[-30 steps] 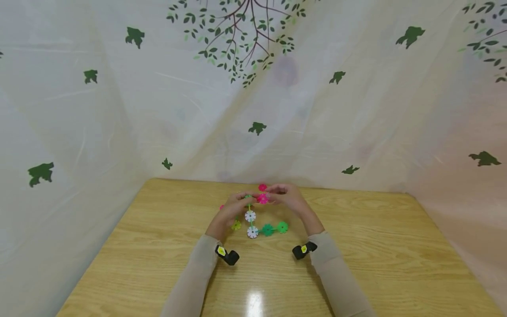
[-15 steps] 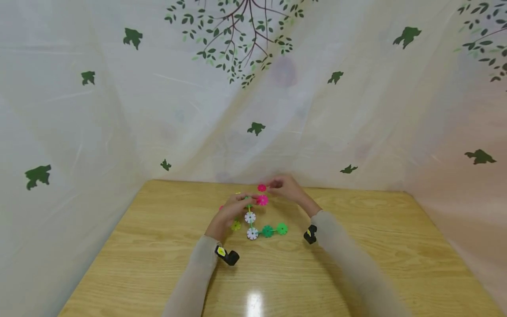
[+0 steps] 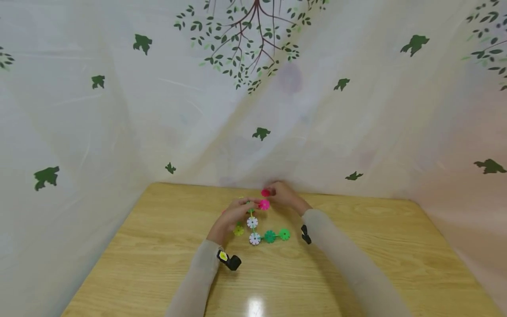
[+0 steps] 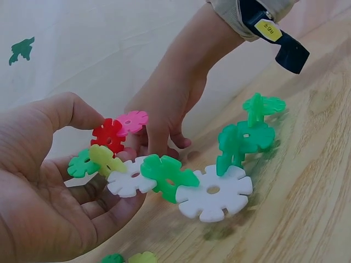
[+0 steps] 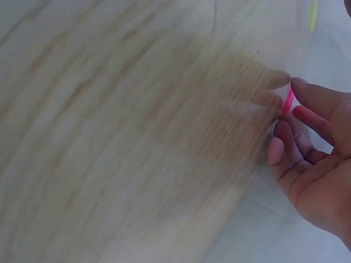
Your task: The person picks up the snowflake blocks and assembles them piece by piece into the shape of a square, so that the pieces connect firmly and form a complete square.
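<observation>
A chain of interlocking snowflake discs hangs from my left hand [image 4: 49, 181], which pinches it near a red disc [image 4: 108, 136] with a pink disc [image 4: 133, 121] joined beyond. Along the chain follow green, yellow and white pieces, then a large white disc [image 4: 236, 192] and several green discs [image 4: 258, 137]. At the back of the table my right hand [image 3: 286, 196] pinches a loose pinkish-red disc [image 3: 266, 193] between thumb and fingertip. In the right wrist view only this disc's thin pink edge [image 5: 288, 99] shows.
Under my left hand lie loose pieces, among them a yellow disc [image 3: 238, 230]. A pale printed cloth [image 3: 214, 132] hangs right behind the wooden table [image 3: 356, 246]. The table's back edge runs close to my right hand.
My right hand has let go of the chain's pink end and moved to the back, where it has taken hold of the loose pinkish-red disc. The left hand keeps holding the chain.
</observation>
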A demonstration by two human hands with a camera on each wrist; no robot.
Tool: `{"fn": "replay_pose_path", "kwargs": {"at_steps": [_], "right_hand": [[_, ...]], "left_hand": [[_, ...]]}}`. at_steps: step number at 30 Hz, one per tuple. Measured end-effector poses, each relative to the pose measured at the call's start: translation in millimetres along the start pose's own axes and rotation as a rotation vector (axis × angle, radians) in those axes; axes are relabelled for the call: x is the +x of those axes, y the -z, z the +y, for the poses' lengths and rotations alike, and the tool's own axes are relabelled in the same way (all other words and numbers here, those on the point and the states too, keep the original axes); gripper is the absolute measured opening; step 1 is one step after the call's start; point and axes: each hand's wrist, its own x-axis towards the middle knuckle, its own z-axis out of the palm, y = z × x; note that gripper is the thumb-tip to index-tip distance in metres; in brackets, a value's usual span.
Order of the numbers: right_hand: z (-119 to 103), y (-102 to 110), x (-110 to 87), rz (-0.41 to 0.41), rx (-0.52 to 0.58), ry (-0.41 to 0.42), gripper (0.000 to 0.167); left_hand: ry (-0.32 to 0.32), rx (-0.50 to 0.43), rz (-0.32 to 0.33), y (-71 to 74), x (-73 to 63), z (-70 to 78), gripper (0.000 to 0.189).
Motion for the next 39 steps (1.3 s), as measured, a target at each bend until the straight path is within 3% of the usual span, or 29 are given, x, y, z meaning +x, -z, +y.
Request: {"fn": "replay_pose_path", "kwargs": {"at_steps": [4,8,13,22,34,39], "right_hand": [[1,-2,-1.1,0.009,-0.054,-0.017,0.019],[4,-1,-4.4,0.012,-0.038,-0.02,0.016],[8,6,-9.5,-0.028,0.032,-0.019,0.012],[15,10,-20.8,-0.084,0.205,-0.037,0.021],[16,13,-54.6,-0.04,0.44,-0.028,0.022],[13,15,-63.7,0.041,0.514,-0.02,0.023]], "left_hand": [[-0.011,0.007,0.003,-1.0,0.8,-0.7,0.032],[-0.029,0.018,0.001,-1.1,0.7,1.4,0.033],[-0.038,0.02,0.018,-1.8,1.1,6.1,0.033],[-0.036,0.023,0.088,-2.5,3.2,4.7,0.035],[-0.07,-0.007,0.136,-8.7,3.0,3.7,0.037],[-0.088,-0.031,0.131,-12.1,2.1,1.9,0.035]]}}
